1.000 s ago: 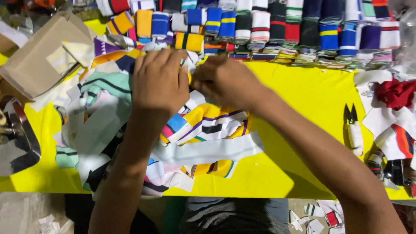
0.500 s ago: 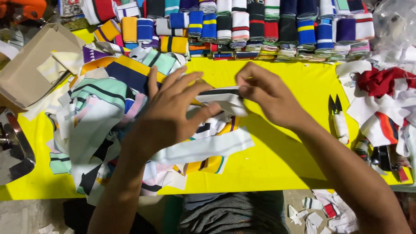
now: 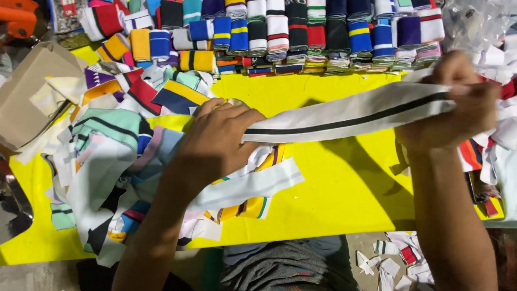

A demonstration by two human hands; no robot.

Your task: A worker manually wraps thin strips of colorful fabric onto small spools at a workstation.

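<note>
A long white knitted band with a black stripe is stretched out flat between my two hands above the yellow table. My left hand grips its left end, over a loose heap of striped fabric strips. My right hand grips its right end, raised near the table's right edge. Both hands are closed on the band.
Rows of folded striped knit bands in many colours line the far edge. A cardboard box sits at the far left. More fabric pieces lie at the right. Scraps lie on the floor below.
My hands were close together on the folded band over the heap; they have pulled apart, the right hand going far right and up, so the band is now stretched out long.
</note>
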